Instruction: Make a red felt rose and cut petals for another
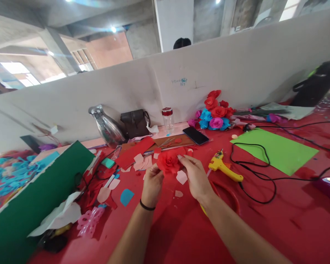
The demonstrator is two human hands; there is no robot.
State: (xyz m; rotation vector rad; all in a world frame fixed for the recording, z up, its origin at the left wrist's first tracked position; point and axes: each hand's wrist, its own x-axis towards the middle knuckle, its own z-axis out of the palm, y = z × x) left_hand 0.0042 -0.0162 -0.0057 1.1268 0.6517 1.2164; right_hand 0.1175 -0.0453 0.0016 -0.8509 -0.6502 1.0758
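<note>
Red petals, ruffled and layered, and here's the flower right in front of me, held up just over the table, between my two hands. My left hand has its lower left edge, thumb and fingers pinched together. My right hand comes in from the other side, thumb and fingertips closing on the right-hand petals.

Around it, a real scatter: pink cutouts just behind my left hand, a blue cutout lying nearer me. Over to the right, the yellow glue gun lies on its side, its black cord looping away, and a red loop shows partly behind my right forearm. Beyond the flower, the phone lies flat, the red-lidded jar upright near it. And there, against the wall, the bunch: red, blue and purple blooms massed together!
</note>
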